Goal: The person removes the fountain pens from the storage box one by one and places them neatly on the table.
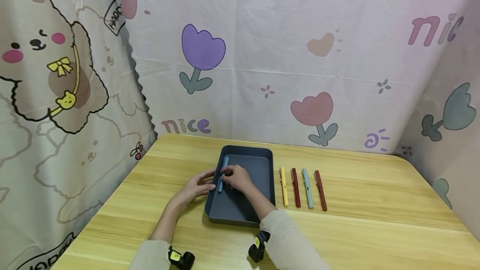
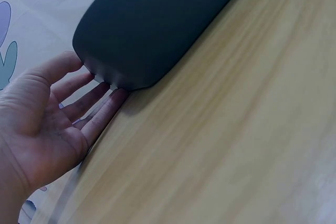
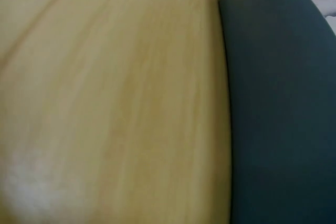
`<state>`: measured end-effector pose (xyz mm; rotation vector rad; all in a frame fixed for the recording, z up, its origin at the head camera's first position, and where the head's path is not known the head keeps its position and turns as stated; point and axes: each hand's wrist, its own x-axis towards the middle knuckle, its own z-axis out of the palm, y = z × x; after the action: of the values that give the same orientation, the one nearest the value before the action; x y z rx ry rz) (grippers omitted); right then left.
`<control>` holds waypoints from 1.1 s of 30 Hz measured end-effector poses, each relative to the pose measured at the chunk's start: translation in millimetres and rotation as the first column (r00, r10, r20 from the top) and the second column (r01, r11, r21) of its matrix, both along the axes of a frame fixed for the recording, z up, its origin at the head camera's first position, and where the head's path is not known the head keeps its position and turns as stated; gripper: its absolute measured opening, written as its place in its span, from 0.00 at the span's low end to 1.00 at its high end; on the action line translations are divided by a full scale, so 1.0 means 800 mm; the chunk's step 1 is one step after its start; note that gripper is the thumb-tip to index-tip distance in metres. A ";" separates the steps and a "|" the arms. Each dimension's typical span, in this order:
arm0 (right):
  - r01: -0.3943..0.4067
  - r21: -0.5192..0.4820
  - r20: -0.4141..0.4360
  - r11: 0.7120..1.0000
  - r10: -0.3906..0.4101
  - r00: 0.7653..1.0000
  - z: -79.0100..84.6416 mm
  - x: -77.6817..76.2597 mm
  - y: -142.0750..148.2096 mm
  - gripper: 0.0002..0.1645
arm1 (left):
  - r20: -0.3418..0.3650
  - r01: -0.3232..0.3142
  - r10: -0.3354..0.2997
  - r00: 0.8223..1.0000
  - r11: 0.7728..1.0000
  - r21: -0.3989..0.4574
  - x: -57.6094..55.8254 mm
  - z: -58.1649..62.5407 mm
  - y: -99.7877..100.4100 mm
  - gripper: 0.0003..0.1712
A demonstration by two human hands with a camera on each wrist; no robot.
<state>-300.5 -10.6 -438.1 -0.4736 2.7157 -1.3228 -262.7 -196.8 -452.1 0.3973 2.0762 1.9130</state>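
Observation:
A dark grey rectangular tray [image 1: 240, 221] sits on the table. Inside it, along the left wall, lies a blue pen [image 1: 220, 188], partly covered by my right hand [image 1: 237, 178], whose fingers and thumb pinch it near the middle. My left hand [image 1: 196, 186] is at the tray's left side. In the left wrist view, that hand [image 2: 50, 114] has its fingertips against the outer wall of the tray [image 2: 152, 24], fingers slightly bent. The right wrist view shows the tray's outer wall [image 3: 283, 103] but not the pen.
Right of the tray stand several pens in a row: a yellow pen [image 1: 283, 186], a dark red pen [image 1: 296, 187], a light blue pen [image 1: 307, 188] and another dark red pen [image 1: 321, 191]. The wooden table [image 1: 375, 220] ends at a printed curtain [image 1: 262, 53] behind.

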 end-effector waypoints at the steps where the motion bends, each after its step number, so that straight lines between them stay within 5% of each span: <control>1: -0.002 -0.006 0.004 1.000 0.002 1.000 0.001 0.001 0.000 0.12 | 0.001 -0.001 0.001 1.000 1.000 0.001 0.000 0.000 0.000 0.35; 17: -0.004 -0.003 -0.001 1.000 0.004 1.000 0.004 0.017 0.024 0.11 | 0.003 -0.006 0.006 1.000 1.000 -0.001 0.000 -0.002 -0.001 0.35; 33: 0.125 0.109 -0.150 0.986 -0.108 0.983 -0.004 0.018 0.018 0.08 | 0.019 -0.026 0.025 1.000 1.000 0.012 -0.002 -0.003 0.000 0.35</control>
<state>-286.4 3.6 -441.6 -0.4198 2.9617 -1.1863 -264.5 -196.5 -454.6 0.3559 2.0686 1.9370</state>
